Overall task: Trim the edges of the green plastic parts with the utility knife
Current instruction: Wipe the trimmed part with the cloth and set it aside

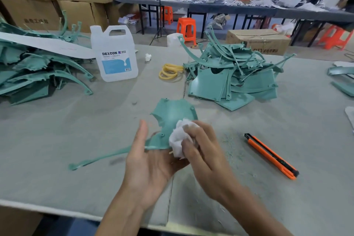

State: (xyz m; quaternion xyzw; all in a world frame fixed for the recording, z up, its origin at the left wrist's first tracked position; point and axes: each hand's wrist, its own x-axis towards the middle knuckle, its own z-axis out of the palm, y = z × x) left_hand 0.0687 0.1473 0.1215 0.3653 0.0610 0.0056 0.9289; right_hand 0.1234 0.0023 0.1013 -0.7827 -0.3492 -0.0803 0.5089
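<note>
A green plastic part [172, 119] with a long curved arm reaching left is lifted just above the grey table. My left hand [151, 161] supports it from below, palm up, thumb straight beside its edge. My right hand [203, 149] grips a crumpled white cloth [179, 140] and presses it against the part's face. The orange and black utility knife [272, 156] lies on the table to the right of my hands, untouched.
Piles of green parts lie at the left [34, 69] and at the right centre [233, 76]. A white DEXCON jug [115, 53] and yellow rings [169, 72] stand behind. Green shavings litter the grey table [76, 130]. Cardboard boxes and other people fill the background.
</note>
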